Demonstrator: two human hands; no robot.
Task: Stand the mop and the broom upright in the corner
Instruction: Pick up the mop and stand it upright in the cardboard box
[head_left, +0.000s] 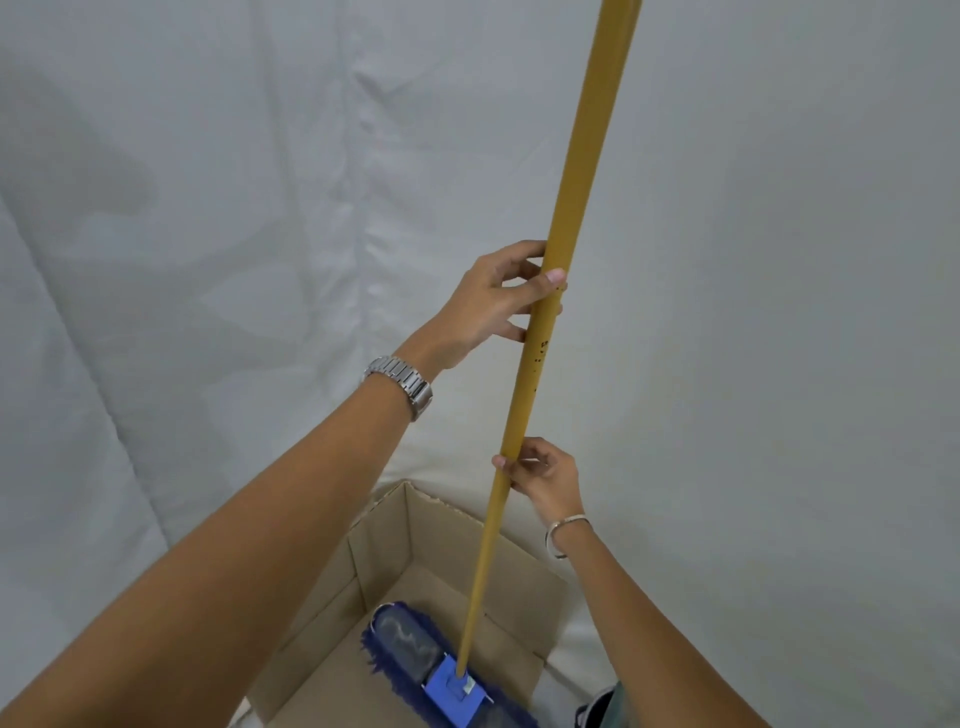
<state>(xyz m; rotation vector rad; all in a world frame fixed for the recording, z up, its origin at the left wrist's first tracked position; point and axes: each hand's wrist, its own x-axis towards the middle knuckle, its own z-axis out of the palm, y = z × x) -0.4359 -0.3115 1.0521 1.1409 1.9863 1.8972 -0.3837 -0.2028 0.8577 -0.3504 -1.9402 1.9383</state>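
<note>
Mop (540, 364), upright, head in cardboard box (415, 525): left hand (493, 299) and right hand (543, 475) both grasping the handle (broom unseen); next, probably lean it into the corner.

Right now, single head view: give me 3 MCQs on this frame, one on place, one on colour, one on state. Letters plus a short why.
1. Where does the mop head sit?
A. Inside the cardboard box
B. On a shelf
C. Hung on the wall

2. What colour is the mop handle?
A. Red
B. Yellow
C. Black

3. How is the handle held?
A. By neither hand
B. By the right hand only
C. By both hands, left hand above right hand

Answers:
1. A, the blue head rests on the box floor.
2. B, the long pole is yellow along its whole length.
3. C, fingers of both hands close around the pole, the left one higher up.
</note>
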